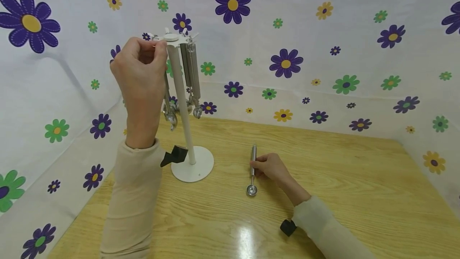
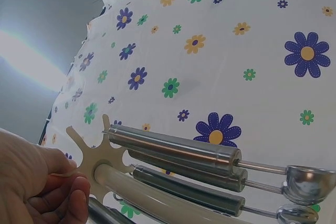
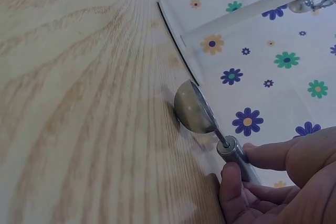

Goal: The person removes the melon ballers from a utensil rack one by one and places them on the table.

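Observation:
My left hand [image 1: 141,69] is up at the top of a white utensil stand [image 1: 182,107], and its thumb and fingers pinch one flat arm of the hook ring, as the left wrist view also shows. Several metal scoops [image 2: 176,148] hang from the other arms, handles up and bowls down. Low over the wooden table, my right hand [image 1: 271,166] grips the handle of a metal ice cream scoop [image 1: 252,190]. Its round bowl [image 3: 193,107] points toward me, at or just above the tabletop; I cannot tell which.
The stand's round white base [image 1: 197,171] rests on the wooden table [image 1: 345,179], left of the held scoop. Behind and at both sides hangs a white cloth [image 1: 251,43] printed with flowers. Black wrist mounts [image 1: 288,227] sit on both sleeves.

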`<move>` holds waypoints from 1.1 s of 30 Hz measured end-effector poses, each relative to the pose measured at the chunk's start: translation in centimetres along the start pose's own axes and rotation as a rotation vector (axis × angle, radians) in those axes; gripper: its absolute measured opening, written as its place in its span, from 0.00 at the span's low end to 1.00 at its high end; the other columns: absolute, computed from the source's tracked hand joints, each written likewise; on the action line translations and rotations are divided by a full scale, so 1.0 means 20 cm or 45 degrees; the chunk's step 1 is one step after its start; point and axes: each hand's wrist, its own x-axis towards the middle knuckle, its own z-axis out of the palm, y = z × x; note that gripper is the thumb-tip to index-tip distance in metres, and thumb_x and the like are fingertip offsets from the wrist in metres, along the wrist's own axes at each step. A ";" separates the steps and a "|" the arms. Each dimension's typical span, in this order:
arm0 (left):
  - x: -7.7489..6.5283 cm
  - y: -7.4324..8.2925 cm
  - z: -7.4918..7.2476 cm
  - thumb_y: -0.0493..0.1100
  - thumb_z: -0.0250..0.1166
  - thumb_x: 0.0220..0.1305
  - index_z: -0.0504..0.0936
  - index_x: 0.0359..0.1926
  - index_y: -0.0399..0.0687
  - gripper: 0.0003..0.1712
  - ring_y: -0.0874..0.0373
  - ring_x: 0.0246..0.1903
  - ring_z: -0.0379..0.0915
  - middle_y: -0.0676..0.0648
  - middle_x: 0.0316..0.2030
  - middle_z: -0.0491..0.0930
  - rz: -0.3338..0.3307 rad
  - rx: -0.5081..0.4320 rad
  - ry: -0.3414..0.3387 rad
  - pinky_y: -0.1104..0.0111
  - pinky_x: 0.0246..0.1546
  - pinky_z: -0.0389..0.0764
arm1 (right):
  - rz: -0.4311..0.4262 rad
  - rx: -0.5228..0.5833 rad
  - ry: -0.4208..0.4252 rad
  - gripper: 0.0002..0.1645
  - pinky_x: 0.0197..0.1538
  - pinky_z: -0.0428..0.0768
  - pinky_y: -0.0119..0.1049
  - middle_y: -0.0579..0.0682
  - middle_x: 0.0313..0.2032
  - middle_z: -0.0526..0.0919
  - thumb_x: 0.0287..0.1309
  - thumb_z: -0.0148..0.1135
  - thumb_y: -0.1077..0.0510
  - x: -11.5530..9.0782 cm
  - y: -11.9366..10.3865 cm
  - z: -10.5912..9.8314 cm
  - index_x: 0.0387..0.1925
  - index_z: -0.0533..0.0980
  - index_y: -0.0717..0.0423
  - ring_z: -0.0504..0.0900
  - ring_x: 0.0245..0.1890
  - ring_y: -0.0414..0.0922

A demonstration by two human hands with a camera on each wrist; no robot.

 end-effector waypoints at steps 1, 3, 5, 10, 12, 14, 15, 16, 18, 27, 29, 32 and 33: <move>0.00 0.00 0.00 0.48 0.64 0.74 0.86 0.47 0.36 0.17 0.62 0.33 0.76 0.45 0.36 0.84 0.004 0.003 -0.001 0.74 0.39 0.78 | 0.000 -0.007 0.005 0.12 0.29 0.80 0.32 0.51 0.25 0.86 0.68 0.66 0.60 0.00 0.00 0.00 0.41 0.85 0.69 0.83 0.25 0.41; 0.00 0.00 0.00 0.48 0.63 0.74 0.86 0.47 0.37 0.17 0.62 0.33 0.76 0.45 0.36 0.84 0.008 0.005 -0.002 0.74 0.39 0.78 | -0.002 -0.016 0.016 0.12 0.29 0.80 0.31 0.51 0.25 0.85 0.68 0.67 0.60 0.00 -0.01 0.00 0.41 0.85 0.70 0.82 0.25 0.41; 0.00 0.00 0.00 0.48 0.63 0.75 0.86 0.47 0.37 0.17 0.62 0.33 0.76 0.44 0.36 0.84 0.013 0.002 -0.004 0.74 0.39 0.78 | -0.005 -0.015 0.026 0.12 0.29 0.81 0.31 0.51 0.25 0.85 0.68 0.67 0.61 0.00 -0.01 0.01 0.40 0.85 0.70 0.82 0.25 0.41; 0.01 0.00 0.01 0.48 0.63 0.75 0.86 0.47 0.36 0.17 0.62 0.33 0.75 0.45 0.36 0.84 0.026 -0.007 -0.007 0.74 0.38 0.77 | -0.014 -0.020 0.048 0.12 0.29 0.81 0.31 0.50 0.24 0.85 0.67 0.68 0.61 0.00 -0.01 0.01 0.41 0.85 0.71 0.83 0.24 0.41; 0.01 0.00 0.01 0.47 0.64 0.74 0.86 0.46 0.37 0.16 0.63 0.32 0.75 0.45 0.36 0.84 0.024 -0.010 -0.001 0.74 0.38 0.77 | -0.017 -0.021 0.053 0.12 0.29 0.81 0.31 0.51 0.24 0.86 0.67 0.68 0.61 0.00 -0.01 0.01 0.41 0.85 0.71 0.83 0.24 0.41; 0.01 0.00 0.02 0.47 0.64 0.74 0.86 0.46 0.37 0.16 0.63 0.32 0.75 0.45 0.36 0.84 0.019 -0.011 0.005 0.75 0.37 0.77 | -0.021 -0.021 0.058 0.13 0.29 0.82 0.31 0.51 0.25 0.86 0.67 0.68 0.61 0.01 0.00 0.01 0.41 0.85 0.71 0.83 0.24 0.41; 0.01 0.00 0.02 0.47 0.64 0.74 0.87 0.46 0.37 0.16 0.64 0.32 0.75 0.45 0.36 0.84 0.013 -0.010 0.009 0.75 0.38 0.77 | -0.021 -0.024 0.063 0.13 0.29 0.82 0.31 0.51 0.25 0.86 0.67 0.68 0.61 0.01 0.00 0.02 0.41 0.85 0.71 0.83 0.24 0.41; 0.01 0.00 0.02 0.48 0.64 0.74 0.87 0.46 0.38 0.16 0.64 0.32 0.75 0.45 0.36 0.84 0.008 -0.008 0.011 0.76 0.38 0.77 | -0.019 -0.025 0.068 0.13 0.29 0.82 0.31 0.51 0.25 0.86 0.67 0.68 0.61 0.01 0.00 0.02 0.41 0.85 0.71 0.83 0.23 0.41; 0.01 0.00 0.02 0.48 0.65 0.74 0.87 0.47 0.39 0.16 0.64 0.32 0.75 0.44 0.37 0.84 -0.006 -0.006 0.012 0.76 0.38 0.77 | -0.017 -0.036 0.083 0.12 0.28 0.82 0.31 0.51 0.24 0.85 0.67 0.69 0.60 0.01 0.01 0.02 0.40 0.85 0.70 0.82 0.23 0.40; 0.00 -0.01 0.01 0.49 0.63 0.75 0.86 0.48 0.38 0.18 0.63 0.33 0.76 0.44 0.38 0.84 0.006 0.014 -0.001 0.75 0.40 0.79 | -0.048 -0.100 0.130 0.12 0.27 0.82 0.30 0.52 0.24 0.85 0.65 0.70 0.62 0.02 0.01 0.05 0.40 0.85 0.71 0.82 0.21 0.41; 0.00 -0.01 0.01 0.50 0.63 0.75 0.86 0.48 0.38 0.18 0.64 0.33 0.77 0.45 0.38 0.85 0.001 0.011 0.000 0.75 0.40 0.79 | -0.059 -0.110 0.134 0.13 0.27 0.82 0.31 0.52 0.24 0.85 0.64 0.70 0.62 0.02 0.02 0.05 0.41 0.84 0.72 0.82 0.21 0.41; 0.00 -0.01 0.00 0.50 0.63 0.75 0.86 0.48 0.38 0.18 0.63 0.33 0.77 0.45 0.38 0.85 -0.002 0.005 -0.001 0.74 0.40 0.79 | -0.074 -0.120 0.141 0.14 0.27 0.82 0.31 0.52 0.24 0.85 0.64 0.70 0.62 0.01 0.02 0.05 0.42 0.84 0.73 0.82 0.21 0.41; 0.00 -0.01 0.00 0.50 0.63 0.75 0.86 0.48 0.38 0.18 0.64 0.33 0.77 0.45 0.38 0.85 -0.003 0.004 -0.001 0.74 0.40 0.79 | -0.075 -0.121 0.142 0.14 0.27 0.82 0.31 0.52 0.24 0.85 0.64 0.71 0.62 0.01 0.02 0.05 0.43 0.83 0.73 0.82 0.22 0.41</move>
